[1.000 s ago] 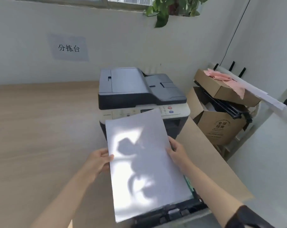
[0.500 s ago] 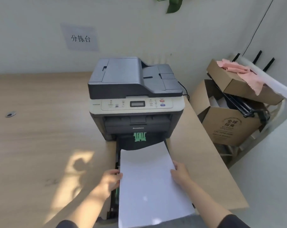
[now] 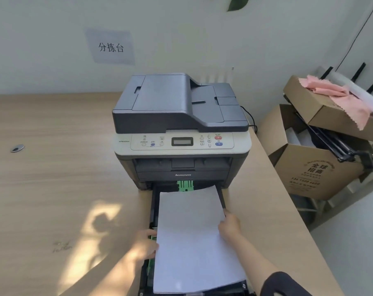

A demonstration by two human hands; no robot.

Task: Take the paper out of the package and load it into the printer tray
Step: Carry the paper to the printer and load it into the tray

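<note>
A stack of white paper (image 3: 194, 238) lies over the pulled-out black tray (image 3: 154, 208) of a grey Lenovo printer (image 3: 181, 129). The far end of the stack reaches almost to the green guide (image 3: 185, 185) at the printer's mouth. My left hand (image 3: 144, 244) grips the stack's left edge, and my right hand (image 3: 229, 226) holds its right edge. The paper covers most of the tray, so only the tray's rims show. No package is in view.
The printer stands on a wooden table (image 3: 53, 189) against a white wall. Right of the table, open cardboard boxes (image 3: 309, 174) hold black parts and a pink cloth (image 3: 335, 92). A small metal disc (image 3: 17, 148) lies on the table at the left.
The paper stack has come down from in front of the printer and moved forward, low over the open tray. Both hands stayed on its side edges.
</note>
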